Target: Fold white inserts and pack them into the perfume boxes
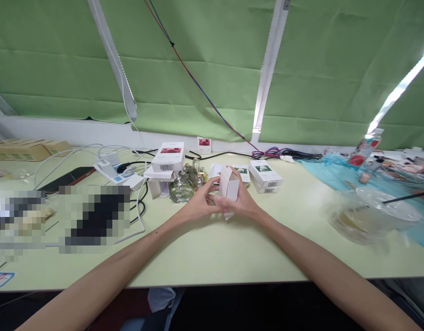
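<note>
White carton (232, 191) held roughly upright over the bench (215, 257), about midway between near and far edges. Fingers of left hand (201, 202) and right hand (245, 197) both grasping it, one from each side. Glass bottles (182, 189) clustered just beyond left hand, toward far edge; red-printed box (168, 155) beside them. Green-printed boxes (266, 174) right of carton. Lidded plastic cup (352, 225) well to the right, blurred.

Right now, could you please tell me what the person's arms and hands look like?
The left hand and right hand are gloveless, with no watch or bracelet showing. No sleeve shows on the left forearm or right forearm; one small dark spot marks the left.
</note>
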`<state>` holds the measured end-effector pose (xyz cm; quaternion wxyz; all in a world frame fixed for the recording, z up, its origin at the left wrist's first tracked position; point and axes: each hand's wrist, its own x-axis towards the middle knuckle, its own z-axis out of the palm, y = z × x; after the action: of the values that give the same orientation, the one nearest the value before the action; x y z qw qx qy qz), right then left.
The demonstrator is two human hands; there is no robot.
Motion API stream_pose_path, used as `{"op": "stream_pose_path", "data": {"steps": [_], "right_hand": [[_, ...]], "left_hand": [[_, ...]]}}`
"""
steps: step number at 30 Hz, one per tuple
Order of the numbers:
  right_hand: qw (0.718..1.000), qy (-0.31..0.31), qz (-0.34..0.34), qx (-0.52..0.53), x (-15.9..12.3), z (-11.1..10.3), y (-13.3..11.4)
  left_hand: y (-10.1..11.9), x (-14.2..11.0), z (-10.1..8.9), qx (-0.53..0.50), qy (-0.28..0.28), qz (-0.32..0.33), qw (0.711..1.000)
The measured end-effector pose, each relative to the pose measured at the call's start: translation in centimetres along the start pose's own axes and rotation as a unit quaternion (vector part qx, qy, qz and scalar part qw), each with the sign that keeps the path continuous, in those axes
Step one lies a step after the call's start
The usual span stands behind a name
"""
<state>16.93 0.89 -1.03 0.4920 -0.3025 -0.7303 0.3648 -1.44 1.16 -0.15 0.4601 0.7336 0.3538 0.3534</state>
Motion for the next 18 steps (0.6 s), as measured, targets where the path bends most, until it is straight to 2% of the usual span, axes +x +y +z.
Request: {"op": "stream_pose_path", "data": {"steps": [9, 18], "right_hand": [[0.998, 0.022, -0.002, -0.054, 0.09, -0.22, 0.48], [0.984, 0.107, -0.1, -0.103, 0.29, 0.07, 0.06]], "left_hand": [[0.5, -0.05, 0.18, 0.027, 0.017, 0.001, 0.999], [0.95, -0.17, 0.25, 0.06, 0.055, 0.001, 0.997]]}}
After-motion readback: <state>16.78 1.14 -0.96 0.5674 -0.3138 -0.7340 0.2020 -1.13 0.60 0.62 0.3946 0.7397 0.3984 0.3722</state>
